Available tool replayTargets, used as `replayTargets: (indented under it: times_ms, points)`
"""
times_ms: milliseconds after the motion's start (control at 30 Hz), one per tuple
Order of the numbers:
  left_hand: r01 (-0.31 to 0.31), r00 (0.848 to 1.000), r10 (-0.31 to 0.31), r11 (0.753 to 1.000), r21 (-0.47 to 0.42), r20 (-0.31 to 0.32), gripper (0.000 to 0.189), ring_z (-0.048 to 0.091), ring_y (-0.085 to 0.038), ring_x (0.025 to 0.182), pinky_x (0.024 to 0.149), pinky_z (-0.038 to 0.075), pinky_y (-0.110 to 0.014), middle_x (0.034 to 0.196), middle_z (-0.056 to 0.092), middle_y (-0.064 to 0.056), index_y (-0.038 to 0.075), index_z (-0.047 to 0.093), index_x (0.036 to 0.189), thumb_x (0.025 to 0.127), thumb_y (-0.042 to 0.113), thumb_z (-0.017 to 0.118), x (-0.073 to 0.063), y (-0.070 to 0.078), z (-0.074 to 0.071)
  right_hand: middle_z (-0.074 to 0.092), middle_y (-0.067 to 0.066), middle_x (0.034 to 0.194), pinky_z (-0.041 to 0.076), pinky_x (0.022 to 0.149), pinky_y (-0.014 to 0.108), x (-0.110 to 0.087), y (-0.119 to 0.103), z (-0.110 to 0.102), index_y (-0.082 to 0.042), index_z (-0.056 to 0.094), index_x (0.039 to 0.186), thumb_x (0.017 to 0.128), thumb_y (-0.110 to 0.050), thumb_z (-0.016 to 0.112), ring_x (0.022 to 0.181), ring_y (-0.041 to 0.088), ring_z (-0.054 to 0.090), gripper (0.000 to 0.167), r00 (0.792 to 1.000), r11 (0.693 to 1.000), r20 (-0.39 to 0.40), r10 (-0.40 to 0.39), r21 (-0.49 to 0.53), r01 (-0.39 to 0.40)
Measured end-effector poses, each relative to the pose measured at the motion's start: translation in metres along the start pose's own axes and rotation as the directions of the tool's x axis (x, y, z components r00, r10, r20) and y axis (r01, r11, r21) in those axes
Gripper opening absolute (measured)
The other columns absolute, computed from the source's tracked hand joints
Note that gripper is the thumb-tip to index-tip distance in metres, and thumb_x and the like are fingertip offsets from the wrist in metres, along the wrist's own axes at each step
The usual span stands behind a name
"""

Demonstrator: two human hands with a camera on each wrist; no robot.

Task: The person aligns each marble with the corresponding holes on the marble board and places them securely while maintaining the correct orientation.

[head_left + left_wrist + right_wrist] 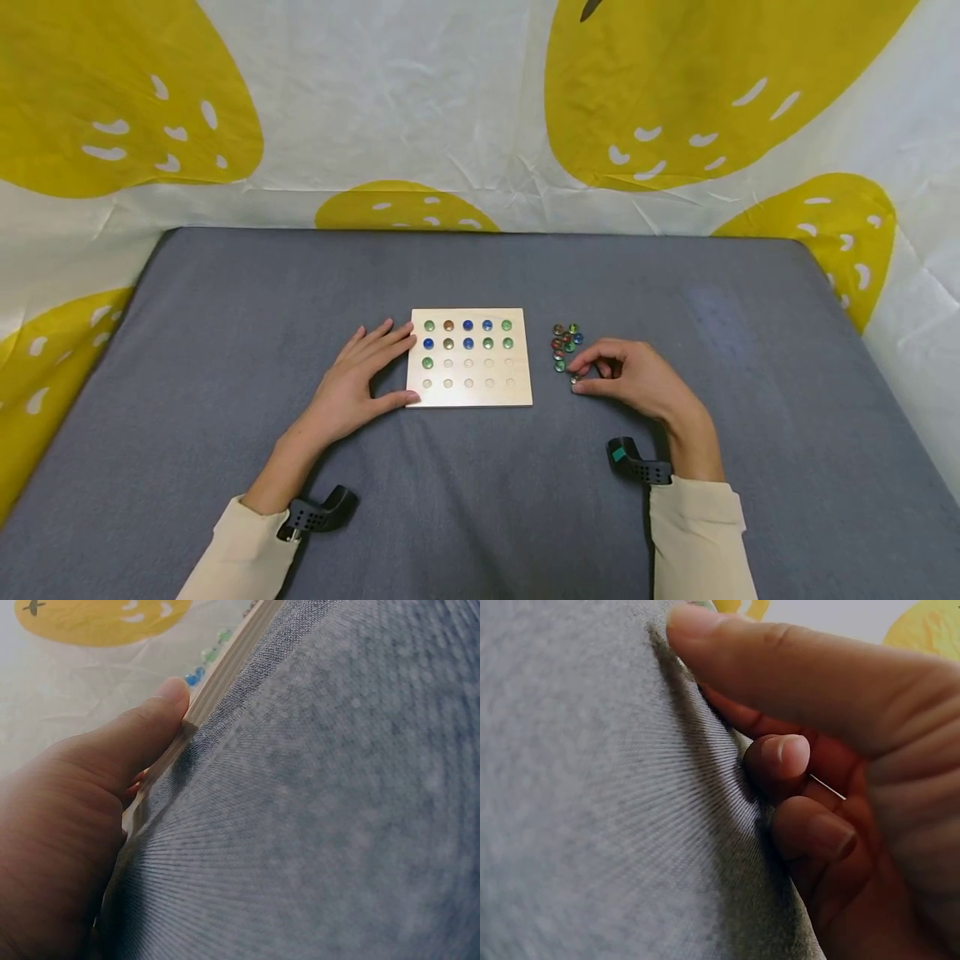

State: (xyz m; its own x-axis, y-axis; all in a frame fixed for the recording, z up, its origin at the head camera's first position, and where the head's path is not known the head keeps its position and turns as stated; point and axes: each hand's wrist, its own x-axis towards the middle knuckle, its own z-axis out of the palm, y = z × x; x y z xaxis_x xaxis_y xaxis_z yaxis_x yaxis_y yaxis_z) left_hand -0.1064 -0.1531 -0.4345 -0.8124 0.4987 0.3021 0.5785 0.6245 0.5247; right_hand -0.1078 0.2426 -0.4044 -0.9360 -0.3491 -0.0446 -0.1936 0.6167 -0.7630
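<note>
A pale wooden board (468,398) with rows of round hollows lies in the middle of the table. Green, blue and brown glass marbles (468,326) fill its two far rows, and one green marble (427,363) sits at the left of the third. My left hand (356,379) rests at the board's left edge, fingers spread and thumb on the near corner. To the right of the board, thumb and forefinger of my right hand (637,379) pinch a small marble (574,379) close over the cloth. The right wrist view hides that marble behind the thumb.
Several loose marbles (558,342) lie in a cluster between the board and the right hand. Grey cloth (480,500) covers the table. Behind it hangs a white curtain (405,92) with yellow shapes. Each wrist wears a black camera band (322,510).
</note>
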Motion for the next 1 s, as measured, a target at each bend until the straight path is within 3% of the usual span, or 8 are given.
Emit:
replayTargets:
  times_ms: [700, 1000]
  points:
    - [-0.001, 1.0, 0.001, 1.0, -0.002, 0.001, 0.077, 0.026, -0.031, 0.14, 0.115, 0.011, -0.05, 0.149, 0.04, -0.007, 0.008, 0.049, 0.141, 0.076, 0.034, 0.08, 0.0, 0.001, 0.0, 0.054, 0.0, 0.075, 0.039, 0.054, 0.023, -0.001, -0.002, -0.002, -0.017, 0.076, 0.093, 0.079, -0.02, 0.081, 0.067, 0.014, 0.048, 0.015, 1.0, 1.0, 0.009, -0.027, 0.015, 0.027]
    - [-0.008, 1.0, 0.008, 1.0, -0.007, -0.006, 0.077, 0.026, -0.031, 0.14, 0.115, 0.011, -0.05, 0.149, 0.04, -0.006, 0.008, 0.049, 0.141, 0.076, 0.034, 0.08, -0.001, 0.0, 0.0, 0.053, 0.001, 0.074, 0.037, 0.048, 0.025, 0.004, -0.013, 0.0, -0.017, 0.075, 0.094, 0.08, -0.02, 0.08, 0.06, 0.015, 0.046, 0.015, 0.997, 0.996, -0.038, -0.062, 0.056, 0.064]
